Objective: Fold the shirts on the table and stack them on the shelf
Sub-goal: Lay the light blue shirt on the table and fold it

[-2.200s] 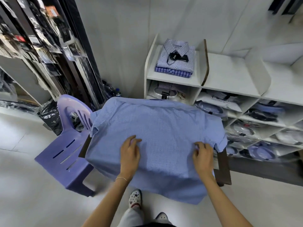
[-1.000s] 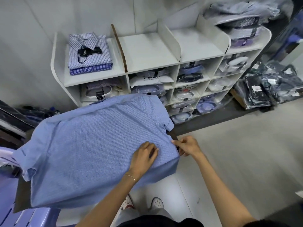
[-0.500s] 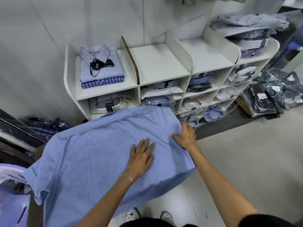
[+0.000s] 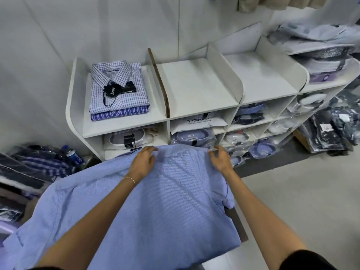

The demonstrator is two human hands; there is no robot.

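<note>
A light blue shirt point(image 4: 155, 207) lies spread back-up over a small brown table point(image 4: 238, 225), hiding most of it. My left hand point(image 4: 143, 162) and my right hand point(image 4: 220, 158) reach to the shirt's far edge, near the shelf, and their curled fingers grip the cloth there. Behind it stands the white shelf point(image 4: 194, 88). In the shelf's top left compartment sits a stack of two folded checked shirts point(image 4: 118, 90) with a black tag on top. The two top compartments to the right of that stack hold nothing.
The lower cubbies hold bagged shirts point(image 4: 191, 136). More folded garments point(image 4: 321, 45) pile on the shelf's right end. Dark bagged clothes point(image 4: 331, 129) lie on the floor at right. A bottle point(image 4: 73, 154) and more bags sit at left.
Both hands have slid from the shirt's right side up to its far edge and now grip the cloth. The view has shifted forward toward the shelf.
</note>
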